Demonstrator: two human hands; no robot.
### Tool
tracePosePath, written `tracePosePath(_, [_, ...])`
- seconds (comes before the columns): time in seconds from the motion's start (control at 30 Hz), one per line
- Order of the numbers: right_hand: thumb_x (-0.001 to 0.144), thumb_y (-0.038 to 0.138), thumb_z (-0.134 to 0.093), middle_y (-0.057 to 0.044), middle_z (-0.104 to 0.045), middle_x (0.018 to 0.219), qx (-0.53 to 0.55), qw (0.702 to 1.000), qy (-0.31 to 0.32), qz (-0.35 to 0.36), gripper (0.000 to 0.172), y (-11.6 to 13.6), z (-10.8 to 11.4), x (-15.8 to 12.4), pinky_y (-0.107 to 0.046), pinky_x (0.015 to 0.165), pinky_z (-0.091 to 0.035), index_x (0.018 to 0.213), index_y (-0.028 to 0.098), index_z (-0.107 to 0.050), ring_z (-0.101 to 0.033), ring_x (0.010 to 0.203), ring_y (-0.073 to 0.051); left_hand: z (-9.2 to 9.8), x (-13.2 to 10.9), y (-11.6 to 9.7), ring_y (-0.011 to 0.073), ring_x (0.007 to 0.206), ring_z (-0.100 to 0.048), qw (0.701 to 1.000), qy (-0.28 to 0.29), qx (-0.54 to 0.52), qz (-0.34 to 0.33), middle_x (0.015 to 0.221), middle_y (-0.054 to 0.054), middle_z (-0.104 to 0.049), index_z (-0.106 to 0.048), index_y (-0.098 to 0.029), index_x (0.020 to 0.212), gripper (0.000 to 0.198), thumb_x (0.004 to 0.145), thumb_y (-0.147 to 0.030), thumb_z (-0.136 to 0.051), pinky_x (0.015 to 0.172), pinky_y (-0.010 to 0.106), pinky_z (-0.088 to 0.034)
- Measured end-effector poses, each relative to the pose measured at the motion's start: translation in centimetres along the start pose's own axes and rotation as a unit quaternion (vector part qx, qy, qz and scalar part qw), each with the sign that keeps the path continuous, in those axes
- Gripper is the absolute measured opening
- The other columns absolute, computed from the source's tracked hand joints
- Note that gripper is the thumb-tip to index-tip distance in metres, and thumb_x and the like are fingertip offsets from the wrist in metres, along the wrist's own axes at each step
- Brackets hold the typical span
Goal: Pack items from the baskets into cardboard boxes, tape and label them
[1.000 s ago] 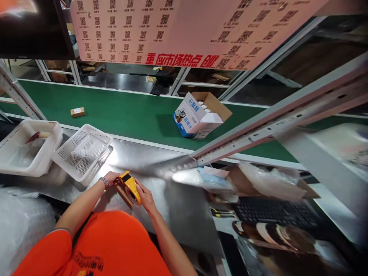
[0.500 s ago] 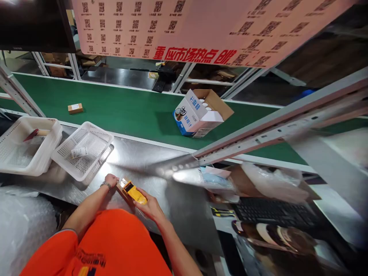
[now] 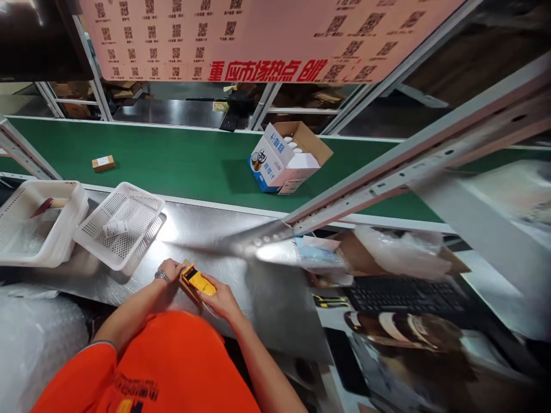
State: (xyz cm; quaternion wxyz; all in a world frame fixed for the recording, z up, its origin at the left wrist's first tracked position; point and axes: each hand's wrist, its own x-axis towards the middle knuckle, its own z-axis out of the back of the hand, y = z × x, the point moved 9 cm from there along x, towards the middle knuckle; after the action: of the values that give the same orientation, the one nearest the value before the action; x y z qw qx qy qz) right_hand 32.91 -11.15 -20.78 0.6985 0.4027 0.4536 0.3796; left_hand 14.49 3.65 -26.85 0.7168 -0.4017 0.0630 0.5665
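My right hand point(image 3: 219, 298) is closed around a yellow hand-held device point(image 3: 197, 280) that lies tilted over a small brown carton point(image 3: 187, 287) on the steel worktop point(image 3: 202, 241). My left hand point(image 3: 171, 268), with a watch on the wrist, is curled against the carton's left end and holds it. Most of the carton is hidden under the device and my hands. My orange shirt fills the lower left.
Two white mesh baskets point(image 3: 120, 226) point(image 3: 38, 223) stand left on the worktop, each with a small item. On the green conveyor point(image 3: 172, 160) ride a small brown parcel point(image 3: 103, 163) and an open blue-and-white box point(image 3: 284, 158). A keyboard point(image 3: 404, 295), and packaging lie right.
The yellow device has tipped flatter onto the carton and shifted slightly. On the belt the small parcel and the open box sit further left in the picture; the view has also swung.
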Motion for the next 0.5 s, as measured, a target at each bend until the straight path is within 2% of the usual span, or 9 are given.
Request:
tracePosePath(0.13, [0.069,0.037,-0.088,-0.007,-0.089,0.118,-0.022,0.999,0.034,-0.014,0.069,-0.2,1.2,-1.3,-0.043,0.098,-0.065,0.136,0.022,-0.083,-0.083,0.108,-0.032,-0.4,-0.3,0.0,0.032,0.101,-0.078,0.999,0.003,0.033,0.008,0.098,0.019,-0.083,-0.086,-0.014,0.09,0.059,0.111,-0.059,-0.054,0.088,0.037,-0.051])
tracePosePath(0.23, [0.068,0.035,-0.088,-0.009,-0.09,0.114,-0.077,0.995,0.057,-0.015,0.068,-0.8,4.1,-3.9,-0.041,0.091,-0.063,0.135,0.024,-0.085,-0.083,0.103,-0.034,-0.3,-0.1,0.3,0.0341,0.109,-0.078,0.999,0.01,0.05,0.018,0.104,0.021,-0.084,-0.086,-0.015,0.088,0.061,0.11,-0.062,-0.055,0.094,0.038,-0.053])
tracePosePath(0.3, [0.066,0.031,-0.088,-0.009,-0.09,0.103,-0.145,0.987,0.059,-0.031,0.066,-1.6,6.2,-5.5,-0.038,0.082,-0.06,0.132,0.026,-0.087,-0.082,0.094,-0.033,-0.3,0.1,0.5,0.0346,0.112,-0.078,0.998,0.013,0.055,0.024,0.106,0.021,-0.084,-0.086,-0.015,0.088,0.061,0.11,-0.063,-0.055,0.095,0.037,-0.053])
tracePosePath(0.37, [0.064,0.028,-0.087,-0.007,-0.089,0.093,-0.204,0.976,0.058,-0.044,0.064,-2.0,7.4,-6.2,-0.035,0.075,-0.056,0.128,0.03,-0.089,-0.081,0.086,-0.032,-0.5,0.1,0.6,0.0349,0.112,-0.078,0.998,0.016,0.055,0.031,0.106,0.022,-0.084,-0.085,-0.014,0.087,0.062,0.11,-0.064,-0.055,0.094,0.036,-0.054])
tracePosePath(0.43, [0.064,0.025,-0.086,-0.005,-0.088,0.09,-0.216,0.974,0.059,-0.032,0.057,-1.6,7.1,-5.6,-0.032,0.071,-0.052,0.12,0.032,-0.091,-0.079,0.082,-0.029,-0.5,0.1,0.7,0.0342,0.11,-0.079,0.998,0.017,0.055,0.036,0.105,0.022,-0.084,-0.084,-0.013,0.087,0.063,0.11,-0.065,-0.056,0.092,0.035,-0.053])
tracePosePath(0.5, [0.063,0.022,-0.084,-0.002,-0.086,0.083,-0.185,0.979,0.08,-0.039,0.051,-1.2,5.9,-4.2,-0.029,0.065,-0.05,0.113,0.03,-0.092,-0.074,0.071,-0.023,-0.4,0.1,0.7,0.0331,0.108,-0.079,0.998,0.015,0.055,0.038,0.105,0.022,-0.084,-0.084,-0.012,0.088,0.064,0.11,-0.064,-0.056,0.091,0.034,-0.053])
